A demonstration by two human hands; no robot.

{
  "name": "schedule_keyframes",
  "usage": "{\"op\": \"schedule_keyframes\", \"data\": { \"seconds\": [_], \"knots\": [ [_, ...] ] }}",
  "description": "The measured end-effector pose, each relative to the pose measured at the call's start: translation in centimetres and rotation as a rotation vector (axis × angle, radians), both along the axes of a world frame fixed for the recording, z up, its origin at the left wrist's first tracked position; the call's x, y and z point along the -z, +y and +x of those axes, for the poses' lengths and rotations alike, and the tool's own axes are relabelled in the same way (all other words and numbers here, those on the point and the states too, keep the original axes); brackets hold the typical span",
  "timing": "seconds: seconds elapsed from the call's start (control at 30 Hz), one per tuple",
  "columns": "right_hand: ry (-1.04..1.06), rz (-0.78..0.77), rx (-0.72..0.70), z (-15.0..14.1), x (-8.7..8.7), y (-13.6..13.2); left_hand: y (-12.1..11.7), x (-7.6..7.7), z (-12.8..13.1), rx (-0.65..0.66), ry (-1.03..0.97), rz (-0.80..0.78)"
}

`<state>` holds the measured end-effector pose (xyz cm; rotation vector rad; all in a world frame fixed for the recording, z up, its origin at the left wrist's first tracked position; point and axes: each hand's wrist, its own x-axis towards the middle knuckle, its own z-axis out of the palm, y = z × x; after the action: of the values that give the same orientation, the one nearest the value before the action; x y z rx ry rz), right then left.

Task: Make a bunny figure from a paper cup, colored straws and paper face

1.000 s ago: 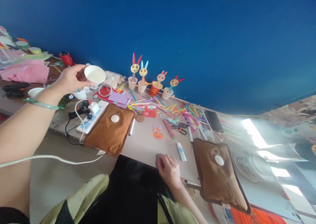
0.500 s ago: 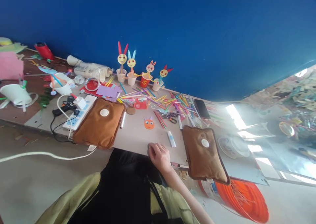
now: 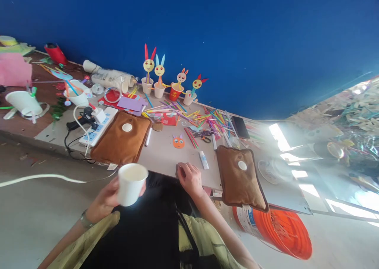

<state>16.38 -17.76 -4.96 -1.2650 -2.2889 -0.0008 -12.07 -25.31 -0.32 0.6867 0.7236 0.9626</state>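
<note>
closest in, the left hand (image 3: pixel 110 194) is clamping a white paper cup (image 3: pixel 128 188), fingers wrapping round behind, tips showing at its three o'clock side. the cup is sitting inside that grip, in front of the table (image 3: pixel 161 162), its long axis running mouth to twelve, base between six and seven. the left hand is plainly being the nearer one; the right hand (image 3: pixel 190 178) is resting at the cup's three o'clock, well apart, on the table edge. its fingers are lying curled; i cannot tell whether they are closing on anything.

farther on, a glue tube (image 3: pixel 204 160) is lying at the right hand's one o'clock, a brown cushion (image 3: pixel 118 140) at the cup's eleven, and an orange paper face (image 3: pixel 178 142) is lying between one and two.
</note>
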Motion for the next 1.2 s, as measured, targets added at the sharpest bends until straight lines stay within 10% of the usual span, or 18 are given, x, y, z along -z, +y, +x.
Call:
{"op": "schedule_keyframes", "data": {
  "seconds": [0.2, 0.43, 1.2],
  "knots": [
    [-0.068, -0.034, -0.017, 0.2, -1.2, 1.7, 8.7, -4.5, 7.0, -0.200, -0.119, 0.052],
    [-0.107, -0.054, -0.001, 0.3, -1.7, 4.6, 20.3, -9.2, 9.2, -0.520, -0.263, 0.064],
    [-0.231, -0.181, 0.063, -2.7, -2.5, 6.2, 25.1, 0.0, 10.4, -0.494, -0.161, -0.068]
  ]
}}
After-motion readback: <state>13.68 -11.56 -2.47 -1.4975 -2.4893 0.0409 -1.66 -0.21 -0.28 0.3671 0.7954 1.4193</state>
